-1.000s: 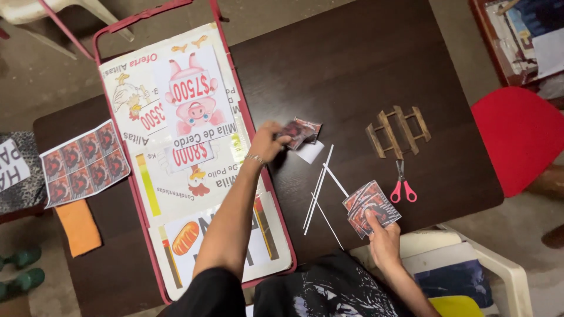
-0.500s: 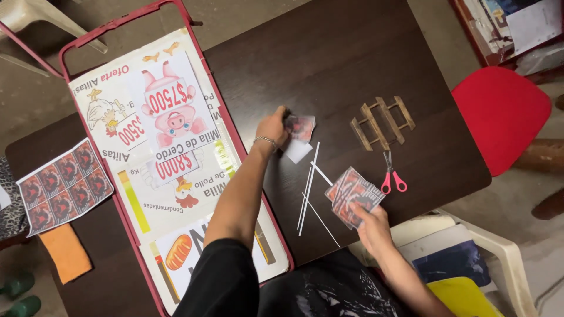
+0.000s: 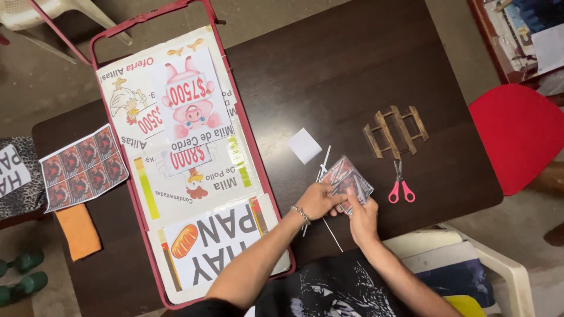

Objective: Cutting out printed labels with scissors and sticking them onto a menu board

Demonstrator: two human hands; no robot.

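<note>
Both hands met over the dark tabletop, near its front edge. The left hand and right hand each had their grip closed on a small stack of printed cards. Just beside them lay pink-handled scissors, a white paper square and thin white strips.

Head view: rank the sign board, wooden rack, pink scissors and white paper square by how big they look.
1. Sign board, by far the largest.
2. Wooden rack.
3. Pink scissors and white paper square: too alike to rank, the scissors longer, the square wider.
</note>
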